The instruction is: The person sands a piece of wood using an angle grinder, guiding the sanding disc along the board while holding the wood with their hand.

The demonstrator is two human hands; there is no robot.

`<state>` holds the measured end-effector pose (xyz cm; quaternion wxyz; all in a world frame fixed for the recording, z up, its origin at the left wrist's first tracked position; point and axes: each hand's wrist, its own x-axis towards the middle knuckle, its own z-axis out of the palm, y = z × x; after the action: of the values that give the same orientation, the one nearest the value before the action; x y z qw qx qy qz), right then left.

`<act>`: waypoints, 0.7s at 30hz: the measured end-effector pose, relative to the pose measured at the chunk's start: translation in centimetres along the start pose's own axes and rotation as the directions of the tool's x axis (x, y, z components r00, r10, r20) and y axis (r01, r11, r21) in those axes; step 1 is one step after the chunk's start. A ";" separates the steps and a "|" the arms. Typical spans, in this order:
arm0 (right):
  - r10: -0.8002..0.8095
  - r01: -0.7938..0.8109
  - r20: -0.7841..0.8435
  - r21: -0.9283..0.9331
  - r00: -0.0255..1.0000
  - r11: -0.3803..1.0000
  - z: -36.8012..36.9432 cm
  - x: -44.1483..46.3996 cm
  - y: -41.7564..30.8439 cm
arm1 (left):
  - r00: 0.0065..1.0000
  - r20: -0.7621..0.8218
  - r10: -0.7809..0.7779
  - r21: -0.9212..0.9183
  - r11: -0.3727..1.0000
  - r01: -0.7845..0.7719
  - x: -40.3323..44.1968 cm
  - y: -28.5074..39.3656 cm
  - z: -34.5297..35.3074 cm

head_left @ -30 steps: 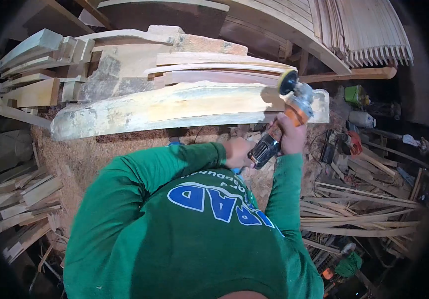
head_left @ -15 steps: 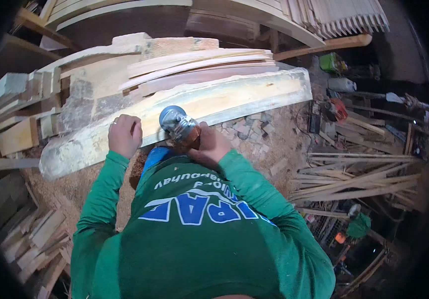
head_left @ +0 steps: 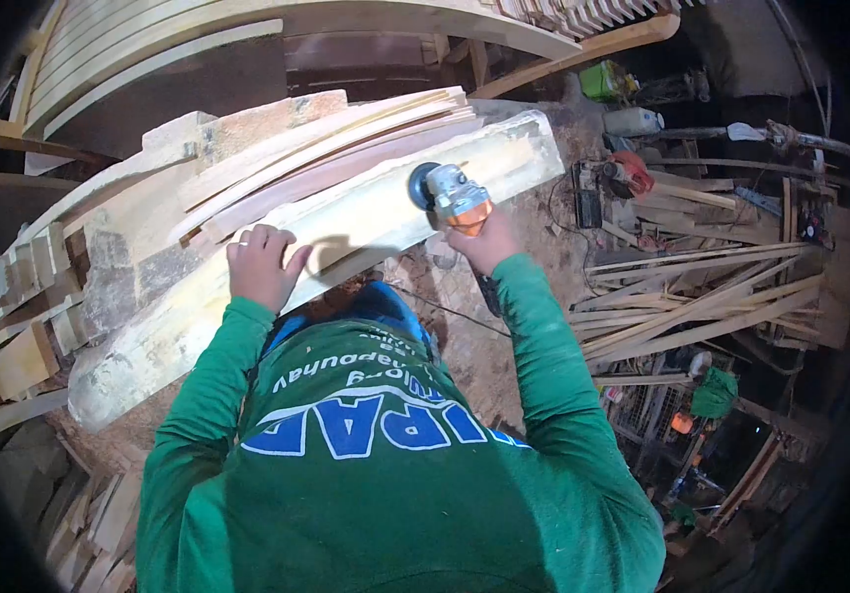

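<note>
Item: angle grinder (head_left: 463,208), orange and grey, one. Held in your right hand (head_left: 485,243), fingers closed round the body behind the orange housing; the rear of the tool is partly hidden by your grip and sleeve.

Item: round pad (head_left: 420,185), dark, on the grinder's head, over the right-hand part of the board. Contact with the wood cannot be told, nor whether it spins.

Item: long wooden board (head_left: 173,326), pale, smeared whitish at the ends, lying aslant in front of you. No clamp shows on it.

Item: your left hand (head_left: 263,265), half open, fingers loosely bent, thumb spread, holding nothing; at the board, left of the pad.

Item: thin wooden strips (head_left: 331,153), stacked just beyond the board.

Item: cord (head_left: 455,311), dark, slanting below the board toward your right forearm.

Hazards, as judged: a leftward sweep or a kick of the pad could bring it to your left hand, since both share one board. A tilted pad edge could gouge the face. Uneven pressure could shift the board if nothing unseen secures it. The cord could snag your arm or tug the tool if it is the grinder's own, which cannot be confirmed.
</note>
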<state>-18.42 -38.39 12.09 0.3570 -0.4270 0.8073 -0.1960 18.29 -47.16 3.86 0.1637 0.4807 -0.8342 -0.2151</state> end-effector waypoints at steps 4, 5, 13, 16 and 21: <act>0.094 -0.095 -0.033 -0.025 0.995 0.995 -6.5 2.2 2.6 | 0.997 0.022 -0.070 0.011 0.998 0.070 0.2 0.4 0.1; 0.138 -0.138 -0.030 -0.019 0.990 0.990 -8.0 2.5 3.3 | 0.997 0.025 -0.073 0.013 0.997 0.073 0.3 0.5 0.1; -0.121 0.111 0.182 0.061 0.976 0.992 -6.5 3.8 6.4 | 0.983 -0.158 -0.093 0.106 0.988 0.110 0.2 1.4 0.4; -0.036 0.008 0.361 0.078 0.932 0.997 -6.2 2.5 1.3 | 0.976 -0.183 -0.115 0.143 0.979 0.142 0.3 1.5 1.0; 0.020 -0.037 0.272 0.060 0.962 0.997 -8.0 5.1 7.4 | 0.978 -0.156 -0.139 0.197 0.966 0.168 0.2 1.5 1.1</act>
<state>-30.39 -38.34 10.74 0.4805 -0.4263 0.7502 -0.1566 16.55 -46.45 3.71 0.1537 0.5726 -0.7986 -0.1036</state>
